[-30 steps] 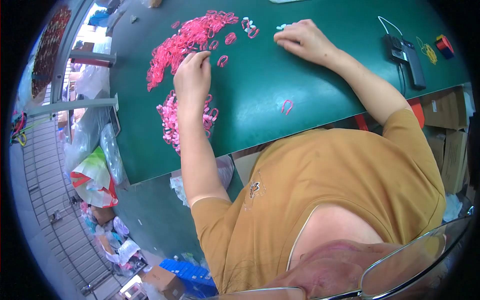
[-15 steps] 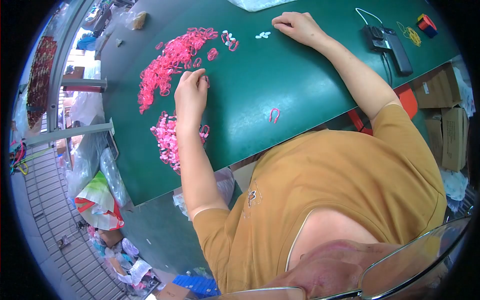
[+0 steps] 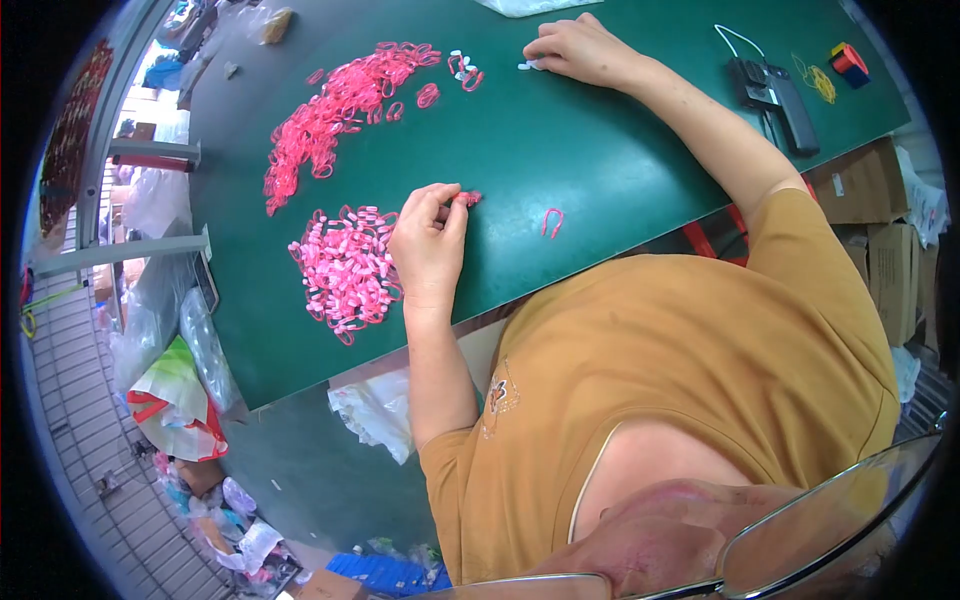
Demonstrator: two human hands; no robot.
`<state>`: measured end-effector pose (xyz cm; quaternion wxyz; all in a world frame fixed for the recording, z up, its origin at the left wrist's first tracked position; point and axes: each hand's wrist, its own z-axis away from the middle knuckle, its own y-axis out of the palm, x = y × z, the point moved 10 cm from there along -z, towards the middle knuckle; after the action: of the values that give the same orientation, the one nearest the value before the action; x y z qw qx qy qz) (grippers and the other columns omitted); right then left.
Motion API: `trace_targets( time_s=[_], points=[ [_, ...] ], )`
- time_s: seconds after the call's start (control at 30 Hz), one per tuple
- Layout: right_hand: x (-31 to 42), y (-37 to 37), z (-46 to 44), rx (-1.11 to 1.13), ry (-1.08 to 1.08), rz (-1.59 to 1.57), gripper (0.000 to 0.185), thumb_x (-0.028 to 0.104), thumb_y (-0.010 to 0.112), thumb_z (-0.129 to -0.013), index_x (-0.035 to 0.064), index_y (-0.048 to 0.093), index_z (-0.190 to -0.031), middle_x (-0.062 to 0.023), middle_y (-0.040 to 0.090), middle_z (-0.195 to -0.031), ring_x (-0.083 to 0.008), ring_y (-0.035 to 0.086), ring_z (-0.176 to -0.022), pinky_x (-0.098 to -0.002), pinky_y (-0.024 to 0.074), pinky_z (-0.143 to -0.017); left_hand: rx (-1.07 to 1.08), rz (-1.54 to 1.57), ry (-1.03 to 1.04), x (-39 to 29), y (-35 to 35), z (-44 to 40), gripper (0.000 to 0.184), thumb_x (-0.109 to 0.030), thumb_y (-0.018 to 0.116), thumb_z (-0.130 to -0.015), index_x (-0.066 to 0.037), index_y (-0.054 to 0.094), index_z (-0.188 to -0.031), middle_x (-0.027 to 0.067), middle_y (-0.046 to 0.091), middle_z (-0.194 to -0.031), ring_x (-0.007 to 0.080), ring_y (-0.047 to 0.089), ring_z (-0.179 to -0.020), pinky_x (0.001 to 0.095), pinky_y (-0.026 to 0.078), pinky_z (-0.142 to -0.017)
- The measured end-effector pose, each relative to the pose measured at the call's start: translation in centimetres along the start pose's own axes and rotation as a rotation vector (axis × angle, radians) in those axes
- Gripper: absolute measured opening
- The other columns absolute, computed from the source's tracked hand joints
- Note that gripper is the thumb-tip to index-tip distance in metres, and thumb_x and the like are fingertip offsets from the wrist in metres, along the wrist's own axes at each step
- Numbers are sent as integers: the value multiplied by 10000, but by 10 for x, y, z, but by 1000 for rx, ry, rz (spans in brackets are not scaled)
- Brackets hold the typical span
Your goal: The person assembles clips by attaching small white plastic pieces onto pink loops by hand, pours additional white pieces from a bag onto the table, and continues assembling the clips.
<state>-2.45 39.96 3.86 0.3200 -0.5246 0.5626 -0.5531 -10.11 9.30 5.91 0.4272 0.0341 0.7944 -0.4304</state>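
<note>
My left hand [image 3: 430, 240] is closed, with a small pink plastic loop [image 3: 468, 198] pinched between thumb and fingers above the green table. My right hand [image 3: 582, 52] reaches to the far side, its fingers bent together over some small white pieces [image 3: 526, 65]; the fingertips partly hide them. To the left of my left hand lies a pile of pink loops with white pieces on them [image 3: 345, 272]. Beyond it spreads a larger heap of plain pink loops [image 3: 335, 112]. A single pink loop [image 3: 552, 222] lies near the table's front edge.
A few pink loops and white pieces [image 3: 463, 70] lie between the heap and my right hand. At the right are a black device [image 3: 775, 95], yellow string [image 3: 822, 84] and a red-and-blue object [image 3: 850, 65]. Cardboard boxes [image 3: 890, 270] stand beside the green table [image 3: 600, 150].
My left hand has moved right and toward me, away from the plain heap, bringing a pink loop into clear view. My right hand has shifted left onto the white pieces.
</note>
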Motion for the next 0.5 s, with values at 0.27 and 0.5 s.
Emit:
trace_targets(
  time_s=[0.27, 0.5],
  points=[
    [18, -2, 3, 1, -209, 156, 204, 233, 675, -1030, 191, 803, -1183, 3, 715, -1050, -186, 693, -1094, -438, 442, -1003, -13, 131, -52, 11, 5, 13, 126, -39, 786, -949, -18, 783, -1073, 71, 749, -940, 120, 691, -718, 277, 567, -669],
    [149, -25, 44, 25, -571, -393, 129, 139, 687, -869, 49, 737, -948, -137, 705, -951, -349, 714, -924, -466, 590, -822, -80, 177, -134, 31, 5, 11, 125, -43, 782, -947, 5, 765, -1062, 71, 744, -897, 112, 698, -741, 278, 567, -678]
  ],
)
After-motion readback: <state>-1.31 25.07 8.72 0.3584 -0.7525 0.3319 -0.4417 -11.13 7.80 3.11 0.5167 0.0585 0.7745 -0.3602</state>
